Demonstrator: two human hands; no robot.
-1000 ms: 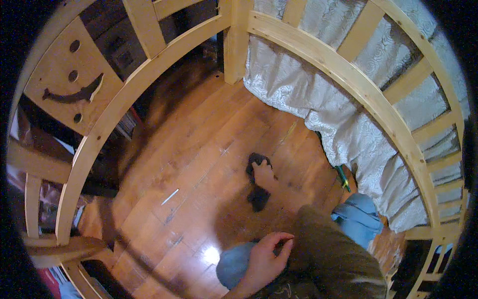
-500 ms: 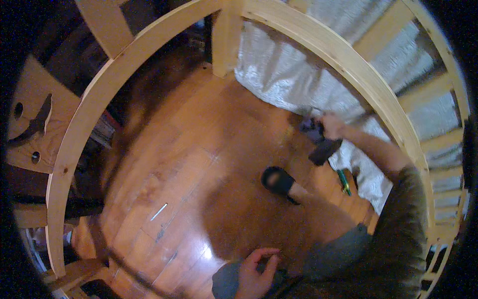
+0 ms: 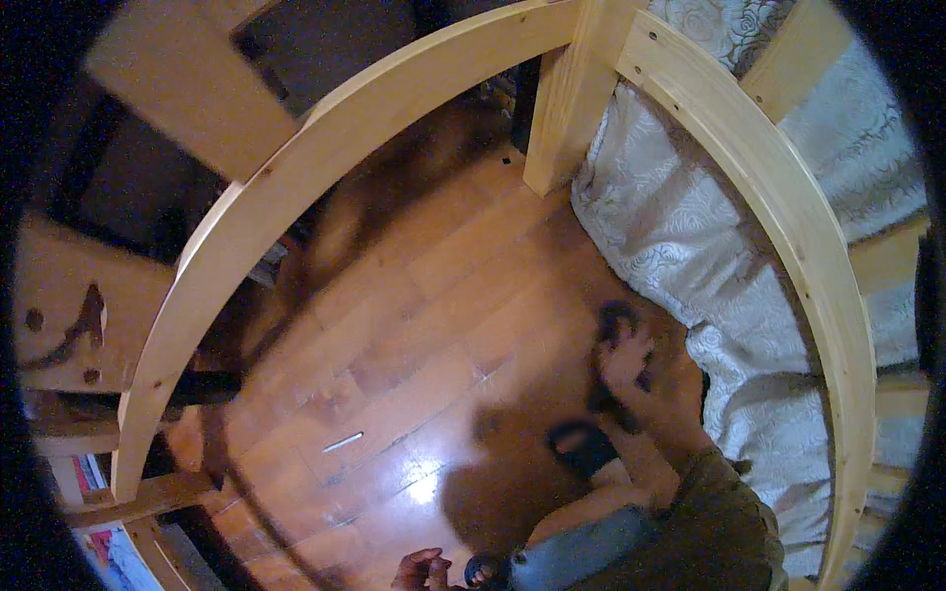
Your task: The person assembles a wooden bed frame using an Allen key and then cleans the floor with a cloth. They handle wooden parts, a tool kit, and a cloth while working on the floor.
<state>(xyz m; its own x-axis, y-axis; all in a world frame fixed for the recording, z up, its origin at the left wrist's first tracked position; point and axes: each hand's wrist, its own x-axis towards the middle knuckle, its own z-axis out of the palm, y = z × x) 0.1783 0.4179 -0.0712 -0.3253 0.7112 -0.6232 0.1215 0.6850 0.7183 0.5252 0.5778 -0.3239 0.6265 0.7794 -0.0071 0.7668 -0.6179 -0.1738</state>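
My right hand [image 3: 626, 362] reaches down to the floor just beyond my foot and is smeared by motion. Its fingers lie over a dark, bulky object [image 3: 603, 396], whose dark parts show on several sides of the hand; its kind is too blurred to tell. At the lower edge my left hand [image 3: 422, 571] hangs with loosely curled fingers, thumb apart, and nothing visible in it. A black slipper [image 3: 583, 448] is on my foot, close to the right hand. My other foot [image 3: 481, 571] shows partly beside the left hand.
A curved-looking pale wooden rail [image 3: 296, 148] runs around me to a wooden post [image 3: 557, 118]. Patterned silvery cloth [image 3: 680, 207] hangs at right down to the floor. A thin white stick [image 3: 343, 442] lies on the wooden floor [image 3: 394, 325]. Shelves stand at left.
My right hand has come lower and nearer to my foot with the dark object. The view has shifted, and the green item by the cloth is no longer visible. My left hand stays loosely curled.
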